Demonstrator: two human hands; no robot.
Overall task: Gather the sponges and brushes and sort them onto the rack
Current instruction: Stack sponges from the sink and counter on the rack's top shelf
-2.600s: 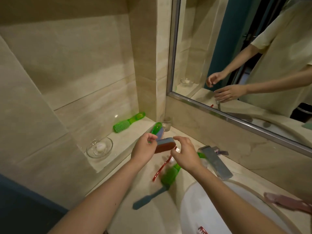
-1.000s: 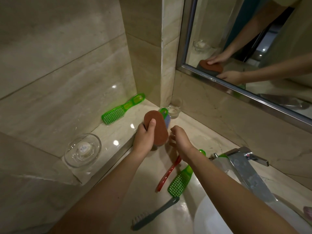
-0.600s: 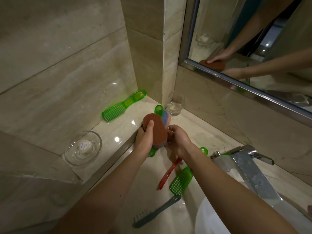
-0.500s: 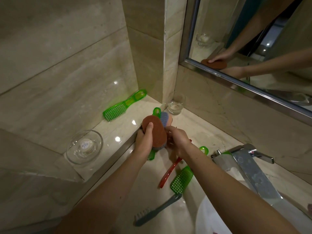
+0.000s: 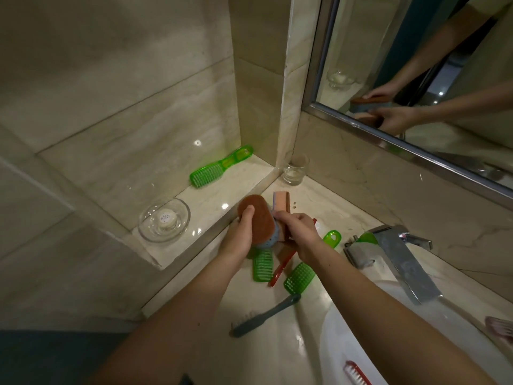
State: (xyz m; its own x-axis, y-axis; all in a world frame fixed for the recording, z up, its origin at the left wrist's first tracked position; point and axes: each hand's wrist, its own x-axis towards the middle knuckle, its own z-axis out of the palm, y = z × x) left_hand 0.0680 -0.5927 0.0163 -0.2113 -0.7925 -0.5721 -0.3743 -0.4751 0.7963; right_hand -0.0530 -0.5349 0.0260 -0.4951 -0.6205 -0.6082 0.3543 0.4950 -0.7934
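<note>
Gripping brown sponge [image 5: 258, 218] in left hand [image 5: 237, 241], pink sponge [image 5: 281, 202] in right hand [image 5: 298, 230], small white disc [image 5: 165, 218] in glass dish [image 5: 147, 232].

Text: none legible | Bathroom ledge: faint bluish marking on the round white disc [image 5: 165, 218] in the glass dish [image 5: 146, 234], too small to read

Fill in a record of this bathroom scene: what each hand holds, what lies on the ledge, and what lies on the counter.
Left hand: grips brown sponge
Right hand: grips pink sponge
Ledge: green brush, dish
Counter: glass, grey brush, red brush, second green brush, third green brush
Rack: not in view
</note>
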